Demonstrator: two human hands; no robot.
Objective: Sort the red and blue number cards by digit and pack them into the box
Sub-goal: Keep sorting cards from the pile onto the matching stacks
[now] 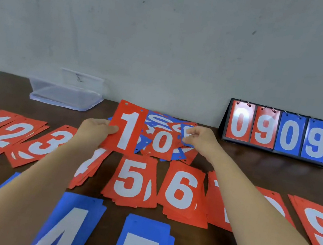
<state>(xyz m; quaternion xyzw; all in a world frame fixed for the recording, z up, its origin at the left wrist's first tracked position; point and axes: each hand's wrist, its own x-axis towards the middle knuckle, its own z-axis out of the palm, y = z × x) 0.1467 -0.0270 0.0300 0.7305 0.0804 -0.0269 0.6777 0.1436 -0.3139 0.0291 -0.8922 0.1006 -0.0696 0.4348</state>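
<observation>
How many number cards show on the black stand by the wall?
4, side by side on the stand: red 0, red 9, blue 0, blue 9, left to right. More may hang hidden behind them.

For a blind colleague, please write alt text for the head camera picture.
The left hand holds a red 1 card while the right hand pinches a blue card at a mixed pile on a table. Sorted red stacks and blue stacks lie nearer; a clear box and a scoreboard showing 0909 stand behind.
</observation>
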